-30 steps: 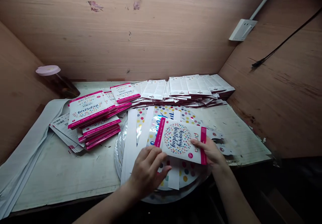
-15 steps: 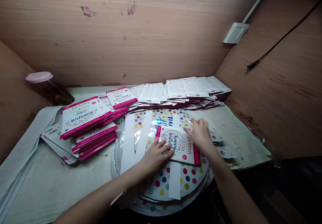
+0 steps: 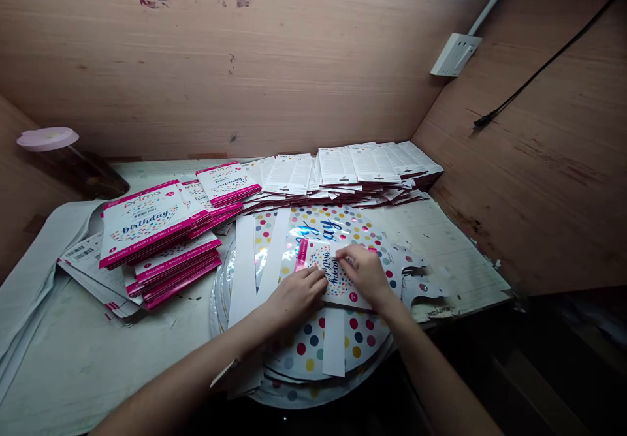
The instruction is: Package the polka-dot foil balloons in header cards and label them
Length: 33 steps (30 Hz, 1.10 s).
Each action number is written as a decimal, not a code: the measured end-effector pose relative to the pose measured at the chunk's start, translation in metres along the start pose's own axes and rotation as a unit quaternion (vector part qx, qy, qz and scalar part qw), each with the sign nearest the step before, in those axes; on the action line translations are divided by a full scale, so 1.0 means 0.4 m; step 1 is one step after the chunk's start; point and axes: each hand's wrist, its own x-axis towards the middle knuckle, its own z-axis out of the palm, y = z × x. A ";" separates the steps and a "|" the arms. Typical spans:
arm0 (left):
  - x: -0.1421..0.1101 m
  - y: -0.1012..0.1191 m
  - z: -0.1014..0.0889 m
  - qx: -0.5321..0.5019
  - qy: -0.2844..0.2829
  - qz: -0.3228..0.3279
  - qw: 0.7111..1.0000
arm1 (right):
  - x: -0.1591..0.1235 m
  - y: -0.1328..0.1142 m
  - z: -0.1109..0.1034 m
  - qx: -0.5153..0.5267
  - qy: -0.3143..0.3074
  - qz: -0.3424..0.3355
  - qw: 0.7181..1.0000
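As the birthday packet [image 3: 337,288] lies on dotted balloons [image 3: 360,339], left hand [image 3: 296,295] flat atop it, right hand [image 3: 366,274] curled over, pinch unclear

Seemingly a small packing workshop: stained brown wooden panels [image 3: 294,64] box in a worn, pale-green desk [image 3: 122,358] bearing stacks of flat white-and-magenta printed packets [image 3: 142,217] and piled round, shiny white sheets [image 3: 313,351] with coloured dots.
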 end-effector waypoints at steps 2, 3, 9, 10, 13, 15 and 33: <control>0.004 0.002 -0.004 0.009 -0.018 -0.047 0.999 | -0.071 -0.014 0.050 -0.008 0.028 -0.011 1.000; 0.006 0.003 -0.005 0.015 -0.027 -0.063 0.998 | -0.097 -0.016 0.077 -0.016 0.044 -0.016 0.999; 0.025 -0.002 -0.009 0.063 -0.087 -0.015 0.994 | -0.228 -0.039 0.114 -0.083 0.075 -0.093 0.989; 0.027 -0.003 -0.011 0.068 -0.088 -0.014 0.994 | -0.257 -0.048 0.099 -0.082 0.049 -0.115 0.989; 0.029 -0.008 -0.019 0.074 -0.082 -0.014 0.994 | -0.342 -0.067 0.056 -0.090 -0.047 -0.172 0.980; 0.029 -0.012 -0.025 0.072 -0.081 -0.009 0.994 | -0.379 -0.068 0.044 -0.111 -0.079 -0.194 0.971; 0.047 -0.104 -0.012 -0.131 -0.086 0.062 0.986 | -0.079 0.005 0.030 0.089 0.095 0.052 0.990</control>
